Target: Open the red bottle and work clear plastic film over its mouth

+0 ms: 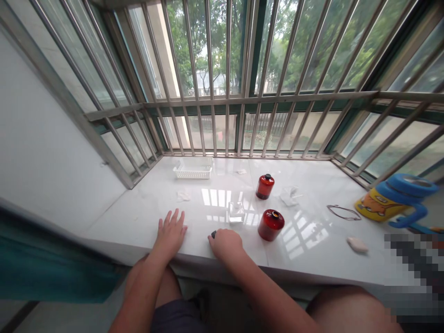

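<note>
Upright metal window bars (228,55) rise behind a glossy white sill (125,222), where a person works with two bare hands. At the sill's right end sits a yellow mug (378,203) with a blue lid and handle; a white plastic basket (193,174) with perforated sides occupies the far left, near the bars. The left hand (170,233) lies palm down near the front edge, fingers spread, gripping nothing that shows. The right hand (227,243) is curled tight, knuckles up, near the same edge. Beside it, to the right, stands a translucent red bottle (270,227) with its neck uncapped; behind that is a smaller-looking red bottle (265,188) wearing a black cap (268,176). A clear, square-sided glass container (236,215) stands between the right hand and the bottles. Crumpled clear plastic (290,196), a dark thin cord loop (343,212) and a pale pinkish lump (357,245) lie farther right. Smallest is a black object (213,234), partly hidden, pinched between the right thumb and forefinger above the sill's front edge.
</note>
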Motion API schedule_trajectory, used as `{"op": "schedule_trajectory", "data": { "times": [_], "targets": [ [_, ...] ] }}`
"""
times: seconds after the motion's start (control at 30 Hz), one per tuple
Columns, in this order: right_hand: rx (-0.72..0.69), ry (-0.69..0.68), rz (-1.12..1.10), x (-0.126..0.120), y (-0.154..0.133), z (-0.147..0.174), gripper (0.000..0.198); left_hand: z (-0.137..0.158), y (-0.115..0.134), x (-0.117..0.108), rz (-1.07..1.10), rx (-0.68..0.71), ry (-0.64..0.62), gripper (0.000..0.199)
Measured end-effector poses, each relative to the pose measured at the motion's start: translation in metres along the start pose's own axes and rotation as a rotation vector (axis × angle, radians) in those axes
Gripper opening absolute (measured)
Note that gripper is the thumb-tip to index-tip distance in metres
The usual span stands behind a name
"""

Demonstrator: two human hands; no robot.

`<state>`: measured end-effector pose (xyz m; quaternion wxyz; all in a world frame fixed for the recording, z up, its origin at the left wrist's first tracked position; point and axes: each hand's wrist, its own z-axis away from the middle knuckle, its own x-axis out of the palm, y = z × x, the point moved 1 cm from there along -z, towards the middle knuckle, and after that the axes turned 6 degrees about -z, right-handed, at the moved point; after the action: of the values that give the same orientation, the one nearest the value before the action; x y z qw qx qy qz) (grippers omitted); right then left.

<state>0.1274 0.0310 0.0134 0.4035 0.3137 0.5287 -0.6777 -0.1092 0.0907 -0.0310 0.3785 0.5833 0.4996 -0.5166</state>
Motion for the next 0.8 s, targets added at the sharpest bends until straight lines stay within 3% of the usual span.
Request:
{"op": "schedule_trajectory", "data": {
  "times": [0.2, 0.37, 0.5, 0.63, 0.7, 0.8],
  "targets": [
    [-0.019, -0.167, 0.076, -0.008, -0.012, -0.044, 0.049, 0.005, -0.001, 0.011, 0.052, -0.020, 0.015, 0.061],
    [0.021, -0.074, 0.057, -0.011, -0.007, -0.052, 0.059, 0.013, 0.002, 0.019, 0.067, -0.068, 0.156, 0.068],
    [0.055, 0.037, 0.019, -0.015, 0.005, -0.032, 0.064, 0.018, 0.006, 0.018, 0.100, -0.040, 0.321, 0.067],
    [0.055, 0.117, -0.011, -0.016, 0.024, 0.001, 0.054, 0.023, 0.024, 0.003, 0.195, 0.137, 0.479, 0.051],
    [0.039, 0.162, -0.041, -0.013, 0.036, 0.017, 0.047, 0.023, 0.042, -0.005, 0.253, 0.272, 0.503, 0.043],
    [-0.009, 0.222, -0.111, -0.005, 0.056, 0.038, 0.041, 0.020, 0.075, -0.010, 0.332, 0.395, 0.438, 0.038]
  ]
}}
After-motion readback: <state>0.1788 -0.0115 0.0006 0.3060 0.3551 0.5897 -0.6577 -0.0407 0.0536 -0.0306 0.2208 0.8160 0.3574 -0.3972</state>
